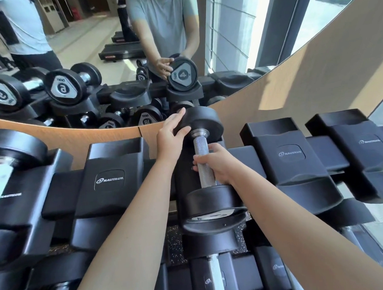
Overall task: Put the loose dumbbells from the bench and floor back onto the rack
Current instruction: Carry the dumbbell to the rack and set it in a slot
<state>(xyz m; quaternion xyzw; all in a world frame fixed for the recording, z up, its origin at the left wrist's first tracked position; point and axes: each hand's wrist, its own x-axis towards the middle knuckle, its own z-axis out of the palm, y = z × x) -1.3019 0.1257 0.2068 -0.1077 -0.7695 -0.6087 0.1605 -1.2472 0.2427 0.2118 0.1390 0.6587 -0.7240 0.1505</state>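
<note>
At the rack's [108,181] left end one dumbbell already lies in its saddle [2,166], and the next cradle stands vacant. The left hand [171,132] reaches forward, fingers spread flat against the far head, probably to steady and steer it down. The dumbbell [203,164] sits in the middle cradle of the top tier, its near head at the front edge. The right hand [217,163] wraps closed around the knurled handle, bearing its weight, forearm extended. Two cradles rightward stand vacant.
</note>
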